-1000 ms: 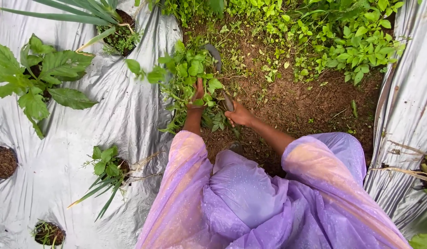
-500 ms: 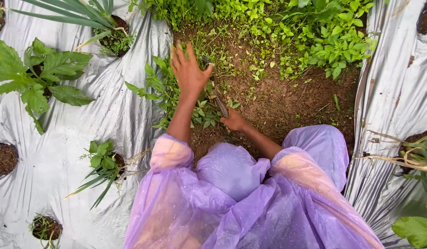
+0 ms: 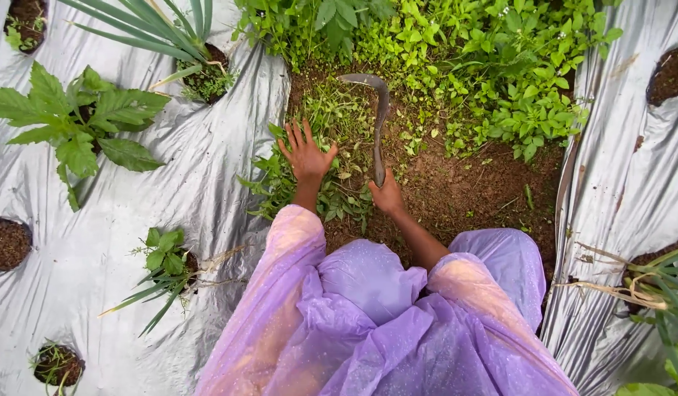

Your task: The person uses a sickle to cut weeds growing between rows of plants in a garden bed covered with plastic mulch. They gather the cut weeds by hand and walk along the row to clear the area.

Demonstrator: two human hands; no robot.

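Firmly, right hand grips curved sickle (dull metal) — leafy weeds.

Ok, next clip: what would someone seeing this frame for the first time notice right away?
Probably the purple raincoat filling the bottom centre, with both arms reaching out over brown soil. The right hand has its grip on a curved sickle whose blade hooks into the weeds, while the left hand is spread open over the leaves beside it. Silver plastic sheet flanks the strip on both sides, with plants growing through holes.
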